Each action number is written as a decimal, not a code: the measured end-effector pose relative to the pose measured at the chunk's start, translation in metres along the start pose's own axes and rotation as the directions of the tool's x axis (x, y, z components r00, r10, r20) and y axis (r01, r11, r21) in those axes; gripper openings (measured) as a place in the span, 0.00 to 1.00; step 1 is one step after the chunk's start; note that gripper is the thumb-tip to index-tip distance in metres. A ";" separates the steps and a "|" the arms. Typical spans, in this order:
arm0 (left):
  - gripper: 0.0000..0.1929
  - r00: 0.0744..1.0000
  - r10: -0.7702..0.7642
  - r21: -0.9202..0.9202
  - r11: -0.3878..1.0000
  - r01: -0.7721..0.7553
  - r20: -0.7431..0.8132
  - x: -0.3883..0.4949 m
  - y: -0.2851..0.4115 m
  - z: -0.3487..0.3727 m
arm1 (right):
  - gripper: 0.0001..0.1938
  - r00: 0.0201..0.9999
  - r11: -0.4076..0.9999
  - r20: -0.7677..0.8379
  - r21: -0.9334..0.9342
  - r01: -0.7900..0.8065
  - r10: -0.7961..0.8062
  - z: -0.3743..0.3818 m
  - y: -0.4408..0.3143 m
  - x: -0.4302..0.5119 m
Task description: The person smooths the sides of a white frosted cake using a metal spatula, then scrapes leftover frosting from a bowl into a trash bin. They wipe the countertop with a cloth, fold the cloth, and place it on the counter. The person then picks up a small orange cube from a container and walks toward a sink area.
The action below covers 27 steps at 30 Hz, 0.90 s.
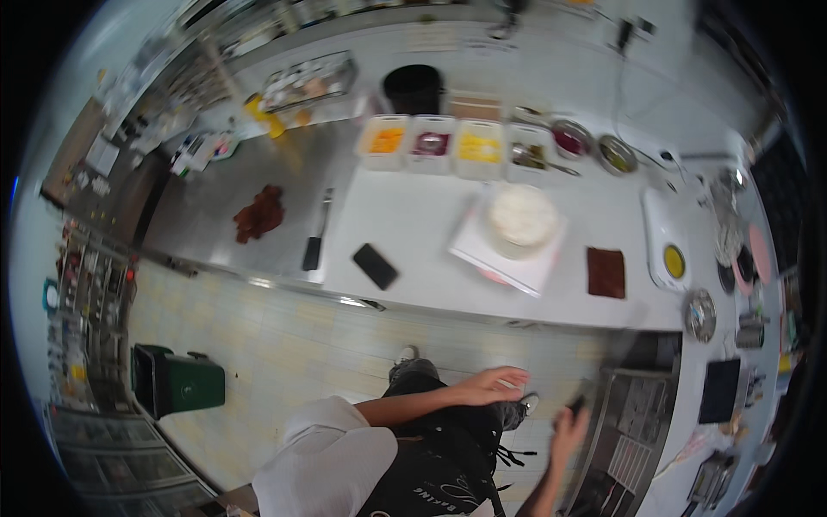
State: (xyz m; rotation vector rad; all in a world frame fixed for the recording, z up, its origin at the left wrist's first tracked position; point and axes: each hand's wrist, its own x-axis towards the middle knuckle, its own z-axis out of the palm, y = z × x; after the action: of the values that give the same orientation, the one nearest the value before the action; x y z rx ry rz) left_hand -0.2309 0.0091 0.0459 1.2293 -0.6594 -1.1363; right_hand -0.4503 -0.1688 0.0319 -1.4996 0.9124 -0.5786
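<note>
My left hand point(494, 386) hangs in front of my dark apron point(433, 475), fingers loosely apart and no object visible in it. To its right, my right hand point(568, 430) is blurred and grips a dark-handled tool point(577, 405); its far end is too blurred to make out. Both hands are short of the white counter point(413, 220). On that counter a round cake coated in white point(522, 216) stands on a square white board point(475, 249). A folded brown cloth point(606, 273) lies to the right of the cake, and a black phone point(375, 265) to its left.
Tubs of orange pieces point(386, 141), purple filling point(431, 145) and yellow pieces point(479, 150) line the back. A crumpled brown cloth point(260, 214) and a long black-ended tool point(313, 249) lie leftward. A kitchen scale point(665, 242) stands right; a green bin point(187, 383) is on the floor.
</note>
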 end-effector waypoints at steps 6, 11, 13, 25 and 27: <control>0.22 0.847 -0.252 -0.463 0.886 0.008 -0.468 -0.087 0.042 -0.127 | 0.29 0.661 0.870 0.732 -0.209 0.447 -0.164 0.296 -0.098 -0.022; 0.15 0.481 -0.276 -0.303 0.953 0.023 -0.832 -0.158 0.022 -0.299 | 0.37 0.531 0.712 0.840 -0.307 0.632 -0.110 0.326 -0.120 -0.026; 0.13 0.240 -0.073 0.002 0.954 0.299 -0.968 -0.187 0.016 -0.378 | 0.32 0.581 0.785 0.812 -0.392 0.480 0.050 0.313 -0.112 -0.020; 0.26 0.218 0.310 0.341 0.433 0.834 -0.925 -0.205 -0.011 -0.590 | 0.24 0.865 0.673 0.347 -0.740 0.015 0.363 0.170 -0.017 -0.057; 0.31 0.234 0.483 0.450 0.400 0.798 -0.844 -0.193 -0.017 -0.581 | 0.26 0.861 0.627 0.251 -0.773 -0.098 0.442 0.149 -0.014 -0.071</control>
State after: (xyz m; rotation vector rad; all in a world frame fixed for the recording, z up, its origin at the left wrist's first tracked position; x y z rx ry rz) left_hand 0.2122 0.4103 -0.0900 2.7583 0.0557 0.2948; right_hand -0.3683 -0.0243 0.0337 -2.0417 1.0597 0.4354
